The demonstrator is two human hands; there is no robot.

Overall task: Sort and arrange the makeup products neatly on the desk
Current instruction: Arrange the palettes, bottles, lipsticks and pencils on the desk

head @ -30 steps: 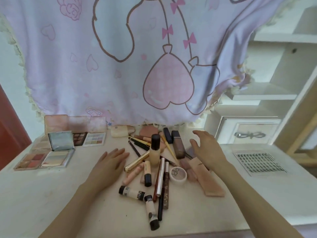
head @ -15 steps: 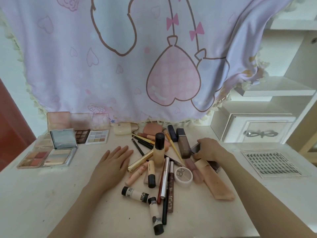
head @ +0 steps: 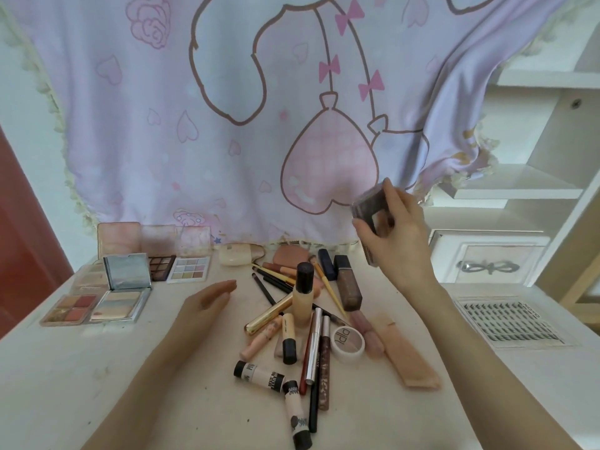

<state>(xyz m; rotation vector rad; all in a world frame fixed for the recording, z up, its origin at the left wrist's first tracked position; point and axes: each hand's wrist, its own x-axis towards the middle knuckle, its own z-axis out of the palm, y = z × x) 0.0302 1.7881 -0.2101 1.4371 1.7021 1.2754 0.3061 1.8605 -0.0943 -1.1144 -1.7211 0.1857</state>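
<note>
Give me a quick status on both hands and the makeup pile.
Right hand holds a dark compact aloft. Left hand open, low beside the pile. Pile unsorted; palettes grouped left. Nothing blocking.

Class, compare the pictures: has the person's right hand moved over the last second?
Yes. The right hand has risen from the pile beside the brown tube and now holds a small dark compact up in front of the curtain.

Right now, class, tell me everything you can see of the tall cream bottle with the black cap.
The cream bottle stands upright in the middle of the makeup pile on the desk. It looks like smooth plastic or frosted glass: a pale body topped by a dark cylindrical cap, closed. Pencils and tubes lie around its base, and a gold tube rests against it. Neither hand touches it.
</note>
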